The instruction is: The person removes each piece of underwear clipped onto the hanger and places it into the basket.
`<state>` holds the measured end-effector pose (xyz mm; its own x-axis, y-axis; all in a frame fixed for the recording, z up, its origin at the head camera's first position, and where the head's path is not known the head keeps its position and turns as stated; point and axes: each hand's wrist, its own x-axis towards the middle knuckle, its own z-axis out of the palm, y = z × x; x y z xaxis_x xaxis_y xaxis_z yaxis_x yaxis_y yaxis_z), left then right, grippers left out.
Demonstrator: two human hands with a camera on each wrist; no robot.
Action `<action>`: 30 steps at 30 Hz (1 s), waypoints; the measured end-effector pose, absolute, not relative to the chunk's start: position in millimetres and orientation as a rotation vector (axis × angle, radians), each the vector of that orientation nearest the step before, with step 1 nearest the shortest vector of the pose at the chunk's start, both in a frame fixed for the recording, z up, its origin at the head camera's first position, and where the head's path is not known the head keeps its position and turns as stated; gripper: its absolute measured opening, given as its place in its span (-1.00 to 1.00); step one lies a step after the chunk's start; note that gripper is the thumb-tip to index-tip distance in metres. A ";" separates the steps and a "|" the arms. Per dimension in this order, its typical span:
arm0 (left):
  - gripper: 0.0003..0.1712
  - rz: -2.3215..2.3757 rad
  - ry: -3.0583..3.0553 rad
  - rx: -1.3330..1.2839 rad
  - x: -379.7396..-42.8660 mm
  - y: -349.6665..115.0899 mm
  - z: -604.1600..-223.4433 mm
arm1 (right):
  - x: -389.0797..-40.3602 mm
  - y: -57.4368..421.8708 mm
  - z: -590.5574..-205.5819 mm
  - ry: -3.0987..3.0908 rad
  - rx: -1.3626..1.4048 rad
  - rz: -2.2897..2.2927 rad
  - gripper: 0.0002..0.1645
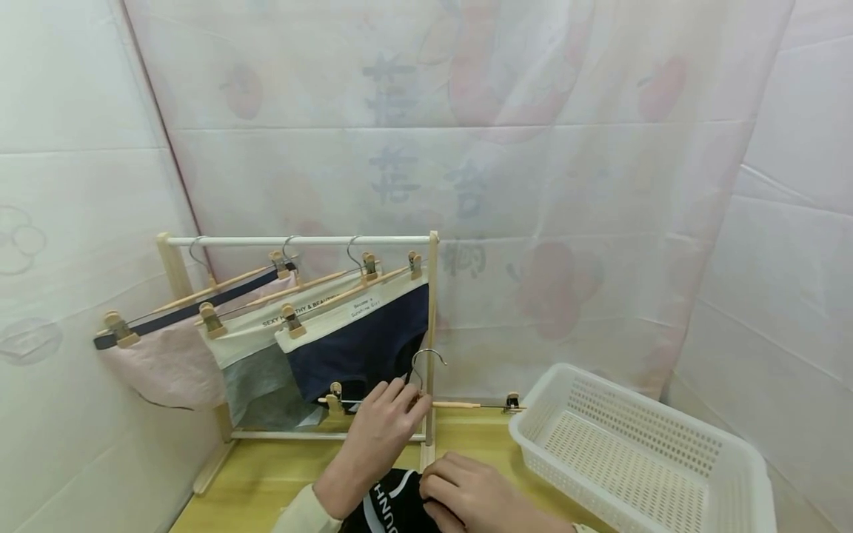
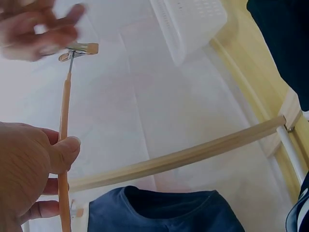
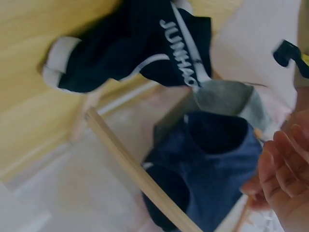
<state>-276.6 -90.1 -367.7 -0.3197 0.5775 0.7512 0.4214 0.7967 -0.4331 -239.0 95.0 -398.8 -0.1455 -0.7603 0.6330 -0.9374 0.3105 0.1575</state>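
Observation:
My left hand (image 1: 381, 420) grips a wooden clip hanger (image 2: 65, 104) by its rod, thumb on one side and fingers on the other. The hanger's metal hook (image 1: 426, 357) points up, and both clips show beyond the hand with no garment in them. My right hand (image 3: 285, 179) has loosely bent fingers and holds nothing; in the left wrist view it is blurred near the hanger's end clip (image 2: 82, 49). Black underwear (image 3: 145, 43) with white JUNHAO lettering lies on the yellow table, partly hidden by both hands in the head view.
A rack with a white rail (image 1: 320, 240) stands at the left. From it hang pink briefs (image 1: 173, 355), grey and white briefs (image 1: 263, 392) and navy briefs (image 1: 363, 348), each clipped to a hanger. A white plastic basket (image 1: 533, 437) sits at the right.

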 end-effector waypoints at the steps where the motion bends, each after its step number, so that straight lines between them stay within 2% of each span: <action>1: -0.69 0.191 -1.958 -0.749 -277.0 -90.5 -368.0 | -240.9 94.6 -403.5 -2.000 1.498 0.363 -0.86; 5: -0.60 0.198 -1.964 -0.746 -278.0 -92.6 -368.0 | -248.3 93.7 -417.4 -2.169 1.494 0.329 -0.91; 11: -0.76 0.192 -2.003 -0.740 -277.5 -96.5 -366.3 | -261.6 91.1 -435.1 -2.469 1.483 0.299 -0.78; 17: -0.63 0.197 -1.996 -0.741 -278.2 -97.4 -366.8 | -274.2 87.1 -448.0 -2.554 1.456 0.309 -0.52; 24: -0.84 0.198 -2.048 -0.738 -276.3 -98.8 -368.2 | -288.1 78.0 -462.0 -2.630 1.547 0.262 -0.25; 30: -0.86 0.181 -2.051 -0.744 -276.7 -97.7 -367.6 | -295.6 68.4 -474.6 -2.783 1.611 0.268 -0.05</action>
<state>-276.7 -97.7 -367.6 -0.3975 0.5702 0.7189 0.4357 0.8068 -0.3990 -295.6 68.4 -474.6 -0.4988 -0.8667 0.0098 -0.8526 0.4886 -0.1855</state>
